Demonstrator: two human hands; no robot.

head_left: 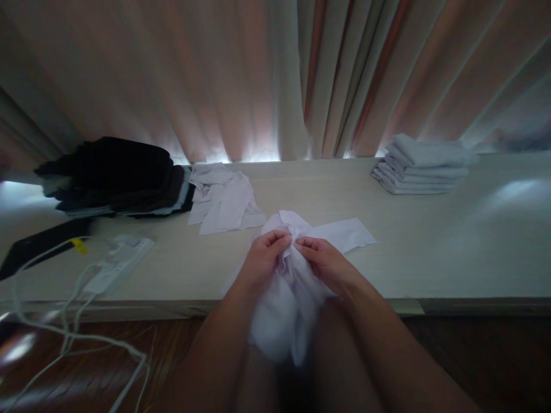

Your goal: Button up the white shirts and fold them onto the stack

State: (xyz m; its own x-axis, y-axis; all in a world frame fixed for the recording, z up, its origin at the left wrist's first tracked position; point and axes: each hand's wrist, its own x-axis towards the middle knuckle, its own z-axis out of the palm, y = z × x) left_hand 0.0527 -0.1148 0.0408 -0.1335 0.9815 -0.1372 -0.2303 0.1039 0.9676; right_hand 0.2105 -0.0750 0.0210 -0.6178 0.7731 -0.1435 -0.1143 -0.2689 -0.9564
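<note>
A white shirt (286, 298) hangs over the front edge of the light wooden ledge, with one sleeve-like part spread to the right on the surface. My left hand (271, 249) pinches the cloth near its upper middle. Just to the right, my right hand (321, 255) pinches the same cloth, the fingertips of both hands almost meeting. The lower part of the shirt drapes toward my legs and is blurred. Behind and left of my hands lies another white garment (226, 198), loosely crumpled.
A stack of folded white clothes (424, 166) sits at the back right of the ledge (430, 246). Dark folded clothes (120, 172) are piled at the back left. Nearer, a white power strip (120, 267) trails cables (64, 332) over the edge. Curtains (215, 80) hang behind.
</note>
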